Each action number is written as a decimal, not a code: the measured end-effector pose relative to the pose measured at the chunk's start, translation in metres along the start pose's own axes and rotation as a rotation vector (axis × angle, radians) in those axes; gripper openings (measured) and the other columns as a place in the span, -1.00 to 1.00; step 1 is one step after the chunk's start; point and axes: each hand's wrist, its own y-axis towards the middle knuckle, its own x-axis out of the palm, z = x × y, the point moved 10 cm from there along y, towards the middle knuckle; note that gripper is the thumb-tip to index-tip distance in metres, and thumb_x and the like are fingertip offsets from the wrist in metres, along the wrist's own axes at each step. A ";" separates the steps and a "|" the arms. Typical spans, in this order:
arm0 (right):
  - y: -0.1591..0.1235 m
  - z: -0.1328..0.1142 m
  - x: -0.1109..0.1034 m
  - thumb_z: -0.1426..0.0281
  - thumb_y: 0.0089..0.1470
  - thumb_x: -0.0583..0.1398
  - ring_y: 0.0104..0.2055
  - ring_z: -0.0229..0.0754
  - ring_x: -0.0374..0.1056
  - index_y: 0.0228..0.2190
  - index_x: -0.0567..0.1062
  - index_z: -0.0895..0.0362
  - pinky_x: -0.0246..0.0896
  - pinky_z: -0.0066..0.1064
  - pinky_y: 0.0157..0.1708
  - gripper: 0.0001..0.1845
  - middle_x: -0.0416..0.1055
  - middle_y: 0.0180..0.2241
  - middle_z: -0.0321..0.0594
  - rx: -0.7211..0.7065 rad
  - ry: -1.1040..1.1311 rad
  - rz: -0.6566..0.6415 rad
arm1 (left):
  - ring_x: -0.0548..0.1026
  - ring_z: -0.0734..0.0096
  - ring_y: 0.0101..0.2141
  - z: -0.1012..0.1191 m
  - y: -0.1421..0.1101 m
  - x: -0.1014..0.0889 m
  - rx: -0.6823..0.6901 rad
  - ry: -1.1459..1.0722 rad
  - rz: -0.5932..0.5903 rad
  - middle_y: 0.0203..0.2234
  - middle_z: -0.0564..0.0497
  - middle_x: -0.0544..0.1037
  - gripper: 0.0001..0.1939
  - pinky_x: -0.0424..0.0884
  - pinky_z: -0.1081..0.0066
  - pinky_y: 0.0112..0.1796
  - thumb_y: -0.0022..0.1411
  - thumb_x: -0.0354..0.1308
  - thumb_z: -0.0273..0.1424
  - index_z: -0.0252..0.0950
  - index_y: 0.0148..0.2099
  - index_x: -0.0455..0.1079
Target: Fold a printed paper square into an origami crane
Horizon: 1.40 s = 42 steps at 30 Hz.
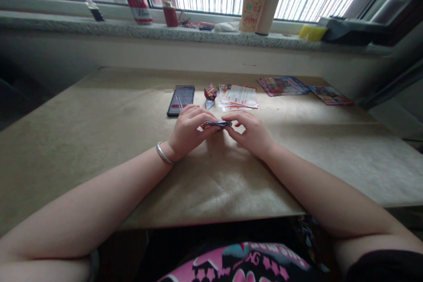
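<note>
Both my hands meet at the middle of the brown table (99, 110), pinching a small folded piece of coloured paper (218, 124) held flat just above the surface. My left hand (188, 128), with a silver bracelet on its wrist, grips the paper's left end with curled fingers. My right hand (251, 132) closes on its right end. Just beyond them lie a finished folded paper shape (210, 95) and a stack of red-and-white leaflets (238, 96).
A dark phone (181, 99) lies screen up, left of the leaflets. Two more colourful leaflets (283, 85) lie at the far right. On the stone windowsill (66, 24) stand a red can (139, 5), a paper cup (252, 9) and small items.
</note>
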 end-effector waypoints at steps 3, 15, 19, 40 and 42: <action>0.000 -0.002 -0.001 0.43 0.09 0.19 -0.17 -0.18 0.44 -0.18 0.51 0.02 0.44 -0.35 -0.29 -0.78 0.55 -0.18 -0.24 -0.014 -0.003 0.001 | 0.54 0.41 -0.33 0.000 0.000 0.000 0.008 0.011 0.000 -0.35 0.04 0.63 -0.83 0.34 0.25 -0.07 0.19 0.25 -0.23 -0.22 -0.31 0.45; 0.000 -0.004 0.000 0.40 0.15 0.16 -0.12 -0.19 0.42 -0.12 0.48 0.01 0.42 -0.35 -0.27 -0.76 0.53 -0.15 -0.22 -0.039 0.083 -0.024 | 0.48 0.38 -0.21 0.011 -0.003 -0.003 0.079 -0.085 -0.012 -0.21 -0.03 0.54 -0.70 0.41 0.33 -0.15 0.21 0.23 -0.26 -0.18 -0.02 0.43; 0.000 -0.004 0.001 0.41 0.13 0.18 -0.16 -0.20 0.41 -0.16 0.48 0.01 0.41 -0.36 -0.30 -0.80 0.52 -0.19 -0.23 -0.042 0.067 -0.032 | 0.47 0.41 -0.25 0.013 -0.003 -0.003 0.109 -0.083 0.002 -0.24 -0.01 0.53 -0.75 0.40 0.35 -0.18 0.21 0.25 -0.33 -0.19 -0.06 0.44; 0.000 -0.010 0.000 0.35 0.13 0.19 -0.19 -0.19 0.39 -0.23 0.46 0.03 0.35 -0.30 -0.17 -0.88 0.51 -0.26 -0.23 -0.078 -0.010 -0.027 | 0.53 0.42 -0.27 0.010 -0.003 -0.001 0.008 -0.182 -0.017 -0.29 -0.03 0.57 -0.87 0.46 0.38 -0.20 0.22 0.22 -0.38 -0.26 -0.16 0.48; 0.000 -0.010 -0.001 0.35 0.13 0.20 -0.17 -0.18 0.38 -0.22 0.46 0.03 0.34 -0.30 -0.16 -0.86 0.51 -0.25 -0.23 -0.079 -0.016 -0.023 | 0.53 0.42 -0.25 0.009 -0.003 -0.002 0.006 -0.196 -0.011 -0.29 -0.03 0.58 -0.88 0.46 0.37 -0.17 0.22 0.22 -0.39 -0.25 -0.16 0.48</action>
